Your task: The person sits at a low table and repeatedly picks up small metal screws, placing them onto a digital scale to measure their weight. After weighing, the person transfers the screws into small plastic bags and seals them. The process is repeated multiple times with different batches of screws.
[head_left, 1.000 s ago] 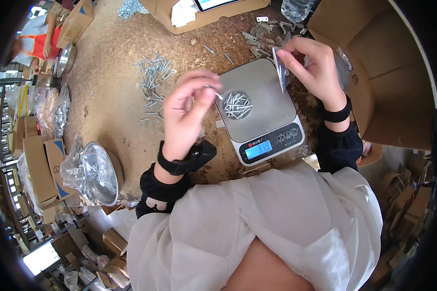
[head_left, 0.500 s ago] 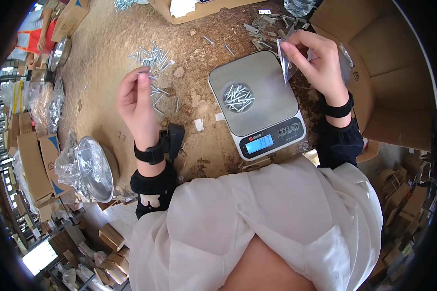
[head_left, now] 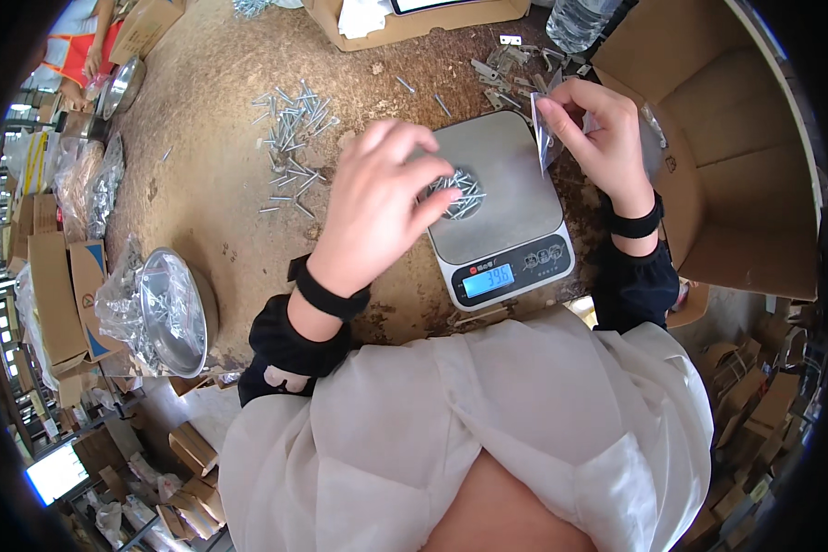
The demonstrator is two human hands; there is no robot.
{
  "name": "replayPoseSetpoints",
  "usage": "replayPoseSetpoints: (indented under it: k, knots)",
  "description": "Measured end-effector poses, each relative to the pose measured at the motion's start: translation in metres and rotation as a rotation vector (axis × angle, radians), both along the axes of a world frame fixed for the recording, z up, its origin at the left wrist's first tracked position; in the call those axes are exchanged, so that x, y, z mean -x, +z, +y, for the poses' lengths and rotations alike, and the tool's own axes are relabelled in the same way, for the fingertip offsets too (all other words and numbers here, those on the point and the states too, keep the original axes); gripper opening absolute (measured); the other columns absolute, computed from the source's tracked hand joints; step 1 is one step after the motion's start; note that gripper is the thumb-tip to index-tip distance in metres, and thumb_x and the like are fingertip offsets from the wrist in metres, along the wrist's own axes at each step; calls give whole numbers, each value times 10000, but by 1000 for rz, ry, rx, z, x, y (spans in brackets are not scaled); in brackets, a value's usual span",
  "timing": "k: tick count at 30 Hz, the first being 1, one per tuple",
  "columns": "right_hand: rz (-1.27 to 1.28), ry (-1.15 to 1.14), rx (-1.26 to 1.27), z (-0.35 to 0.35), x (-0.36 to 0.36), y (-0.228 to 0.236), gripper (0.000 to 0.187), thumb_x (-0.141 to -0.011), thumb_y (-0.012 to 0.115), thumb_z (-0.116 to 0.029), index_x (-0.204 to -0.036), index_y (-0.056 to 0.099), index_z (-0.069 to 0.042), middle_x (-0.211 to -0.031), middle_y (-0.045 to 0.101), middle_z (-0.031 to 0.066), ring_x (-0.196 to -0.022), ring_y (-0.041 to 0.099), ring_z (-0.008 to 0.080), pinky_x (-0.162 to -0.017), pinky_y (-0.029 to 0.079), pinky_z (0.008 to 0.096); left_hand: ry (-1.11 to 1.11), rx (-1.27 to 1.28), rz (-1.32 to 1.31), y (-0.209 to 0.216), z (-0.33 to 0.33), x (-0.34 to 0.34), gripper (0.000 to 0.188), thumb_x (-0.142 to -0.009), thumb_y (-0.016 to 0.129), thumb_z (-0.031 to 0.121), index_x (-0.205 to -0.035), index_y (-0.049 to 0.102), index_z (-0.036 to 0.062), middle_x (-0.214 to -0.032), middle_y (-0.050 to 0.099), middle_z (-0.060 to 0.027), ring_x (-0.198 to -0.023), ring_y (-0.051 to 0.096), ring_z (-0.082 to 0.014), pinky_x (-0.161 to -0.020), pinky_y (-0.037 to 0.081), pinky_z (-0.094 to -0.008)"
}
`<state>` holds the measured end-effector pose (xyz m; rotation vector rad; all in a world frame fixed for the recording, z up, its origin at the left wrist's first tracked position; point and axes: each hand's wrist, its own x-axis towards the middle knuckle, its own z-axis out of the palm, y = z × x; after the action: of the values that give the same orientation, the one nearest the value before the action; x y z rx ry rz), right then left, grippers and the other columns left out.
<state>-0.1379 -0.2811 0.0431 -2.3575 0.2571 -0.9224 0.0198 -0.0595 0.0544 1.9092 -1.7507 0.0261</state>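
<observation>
I seem to be weighing screws (head_left: 469, 191), right hand (head_left: 605, 138) pinching a clear bag (head_left: 542, 147), left hand (head_left: 375, 201) too blurred to tell its grip; next needs careful fingerwork.

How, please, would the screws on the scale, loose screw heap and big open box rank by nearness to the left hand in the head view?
1. Screws on the scale, by the left hand.
2. Loose screw heap, upper left.
3. Open box, far right.
</observation>
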Motion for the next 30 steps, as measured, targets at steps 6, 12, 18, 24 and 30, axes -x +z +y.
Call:
replayPoseSetpoints:
  k: [6, 12, 18, 24, 30]
  knots:
    - [-12, 7, -1, 1, 0, 3, 166, -862, 733, -146, -788, 654, -20, -628, 571, 68, -510, 524, 156, -489, 399, 283, -94, -37, -39, 3, -12, 12, 156, -731, 780, 201, -853, 724, 123, -1165, 602, -27, -1177, 510, -278, -969, 407, -436]
    - [-8, 7, 0, 2, -1, 3, 148, -855, 734, -129, -795, 661, -15, -641, 594, 71, -522, 553, 158, -495, 414, 278, -145, 107, 63, 4, -10, 12, 126, -741, 774, 154, -815, 681, 111, -1123, 632, -24, -1135, 539, -280, -982, 396, -456]
    - [6, 26, -16, 5, 0, 6, 163, -859, 724, -125, -782, 651, -2, -658, 603, 74, -531, 557, 159, -503, 420, 273, 222, 304, -16, 14, 29, -45, 272, -783, 783, 258, -965, 658, 98, -1027, 656, -55, -1016, 582, -278, -984, 377, -443]
    - [-155, 249, 30, 47, -8, 47, 202, -795, 726, -99, -661, 585, -44, -599, 551, 49, -498, 531, 194, -486, 396, 315, 4, 284, 367, 7, 39, -9, 548, -718, 838, 370, -1135, 642, 75, -1020, 648, -96, -925, 635, -270, -785, 514, -357]
    - [-221, 259, 394, 99, -15, 63, 243, -735, 752, -121, -630, 535, -91, -573, 488, 23, -492, 509, 217, -485, 379, 332, -222, 444, 458, 11, 44, 20, 369, -718, 846, 250, -984, 681, 55, -894, 656, -95, -741, 653, -261, -636, 515, -333]
